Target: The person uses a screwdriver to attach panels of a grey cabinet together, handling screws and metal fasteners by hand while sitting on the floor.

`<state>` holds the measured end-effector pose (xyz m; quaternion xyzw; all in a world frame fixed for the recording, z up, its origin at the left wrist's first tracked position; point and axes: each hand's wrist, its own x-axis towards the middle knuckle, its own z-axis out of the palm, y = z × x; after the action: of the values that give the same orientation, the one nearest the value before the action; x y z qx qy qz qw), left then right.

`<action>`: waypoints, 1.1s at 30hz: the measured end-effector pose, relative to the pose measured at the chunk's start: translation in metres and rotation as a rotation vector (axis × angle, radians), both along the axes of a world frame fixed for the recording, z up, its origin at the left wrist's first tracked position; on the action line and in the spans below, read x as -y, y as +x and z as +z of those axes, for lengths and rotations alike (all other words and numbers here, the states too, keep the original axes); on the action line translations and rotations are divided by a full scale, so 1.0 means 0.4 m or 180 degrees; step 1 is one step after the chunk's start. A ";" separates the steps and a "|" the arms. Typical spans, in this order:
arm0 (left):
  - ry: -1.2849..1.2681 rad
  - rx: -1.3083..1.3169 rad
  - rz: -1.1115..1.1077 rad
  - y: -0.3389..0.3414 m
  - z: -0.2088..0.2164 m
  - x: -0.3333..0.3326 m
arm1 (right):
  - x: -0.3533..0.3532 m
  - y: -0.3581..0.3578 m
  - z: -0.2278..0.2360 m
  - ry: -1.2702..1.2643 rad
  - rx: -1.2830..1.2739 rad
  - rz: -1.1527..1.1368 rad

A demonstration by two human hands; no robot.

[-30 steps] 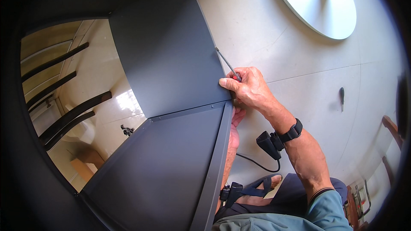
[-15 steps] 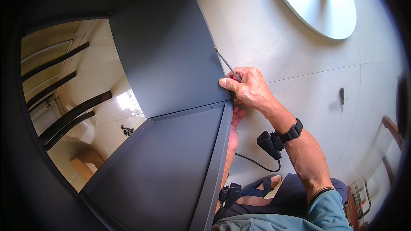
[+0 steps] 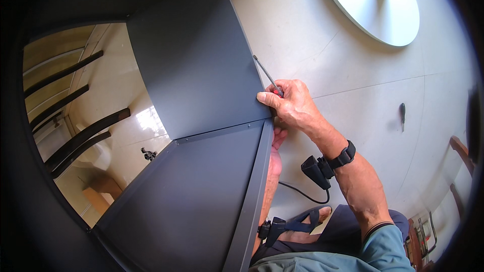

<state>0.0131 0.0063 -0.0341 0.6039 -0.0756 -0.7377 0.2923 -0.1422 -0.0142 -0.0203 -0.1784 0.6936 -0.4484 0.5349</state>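
Pale tiled floor (image 3: 353, 70) spreads to the right, open apart from a round white tabletop (image 3: 373, 5) far right and a dark tool (image 3: 402, 115) lying alone. The right hand (image 3: 292, 105) is closed around a screwdriver (image 3: 267, 76) at the dark grey panel (image 3: 201, 70)'s right edge, shaft slanting far-left. The left hand (image 3: 276, 138) is mostly hidden behind the panel edge, so its grip cannot be told.

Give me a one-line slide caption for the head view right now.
Right hand holds a screwdriver at the edge of a dark grey panel; left hand mostly hidden behind the lower panel.
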 end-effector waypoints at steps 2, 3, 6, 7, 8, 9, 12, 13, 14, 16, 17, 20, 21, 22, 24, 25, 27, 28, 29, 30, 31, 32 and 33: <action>-0.0011 0.0023 0.0011 -0.001 0.002 0.001 | 0.001 0.003 -0.002 -0.0038 -0.0011 -0.0021; -0.0013 0.0022 0.0011 0.001 0.001 0.001 | 0.002 0.005 -0.002 -0.0040 -0.0012 -0.0021; -0.0030 0.0061 -0.0005 0.002 0.000 0.002 | 0.003 0.008 0.002 -0.0052 0.0251 -0.0211; -0.0033 0.0075 -0.0005 0.001 0.002 0.003 | 0.003 0.007 0.004 -0.0062 0.0220 -0.0177; -0.0036 0.0089 -0.0004 -0.001 0.004 0.004 | 0.003 0.006 0.007 -0.0073 0.0190 -0.0142; -0.0039 0.0091 -0.0007 -0.003 0.006 0.006 | 0.004 0.004 0.011 -0.0075 0.0193 -0.0145; 0.0116 0.0223 -0.0001 -0.006 0.006 0.011 | 0.003 0.000 0.017 -0.0091 -0.0128 0.0029; 0.0117 0.0199 -0.0004 -0.003 0.003 0.011 | 0.003 0.001 0.017 -0.0105 -0.0131 0.0024; 0.0118 0.0176 -0.0007 -0.001 0.001 0.011 | 0.003 0.002 0.016 -0.0118 -0.0133 0.0020; 0.0116 0.0141 -0.0027 -0.003 0.002 0.008 | -0.001 0.005 0.014 -0.0129 -0.0191 -0.0027; 0.0110 0.0107 -0.0044 -0.004 0.003 0.006 | -0.003 0.007 0.012 -0.0144 -0.0248 -0.0072; 0.0053 0.0038 -0.0080 -0.009 0.012 0.004 | -0.007 0.009 0.007 -0.0146 -0.0117 -0.0169; 0.0051 0.0043 -0.0076 -0.008 0.012 0.006 | -0.006 0.015 0.001 -0.0148 -0.0111 -0.0165; 0.0052 0.0058 -0.0080 -0.006 0.010 0.008 | -0.006 0.021 -0.007 -0.0185 -0.0077 -0.0211; 0.0043 0.0075 -0.0095 -0.003 0.010 0.010 | -0.005 0.022 -0.006 -0.0231 -0.0041 -0.0268; -0.0011 -0.0006 -0.0128 -0.002 0.009 0.008 | -0.004 0.017 0.002 -0.0266 -0.0118 -0.0275; -0.0060 -0.0087 -0.0161 -0.001 0.008 0.010 | -0.003 0.016 0.006 -0.0296 -0.0196 -0.0281; -0.0027 -0.0050 -0.0164 -0.002 0.007 0.012 | -0.004 0.020 0.004 -0.0285 -0.0228 -0.0303; 0.0004 -0.0013 -0.0169 -0.002 0.007 0.014 | -0.003 0.021 0.002 -0.0275 -0.0261 -0.0326; 0.0008 -0.0011 -0.0168 0.004 0.004 0.009 | -0.002 0.022 0.003 -0.0272 -0.0260 -0.0325; -0.0186 -0.0129 -0.0271 0.013 0.002 0.000 | -0.001 0.020 0.006 -0.0255 -0.0227 -0.0329; -0.0381 -0.0247 -0.0374 0.019 0.000 -0.005 | 0.000 0.019 0.008 -0.0239 -0.0194 -0.0334; -0.0383 -0.0241 -0.0371 0.011 0.004 0.000 | -0.001 0.020 0.005 -0.0241 -0.0189 -0.0331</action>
<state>0.0177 0.0064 -0.0325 0.5515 -0.1436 -0.7699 0.2873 -0.1340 -0.0138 -0.0182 -0.1755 0.7000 -0.4960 0.4829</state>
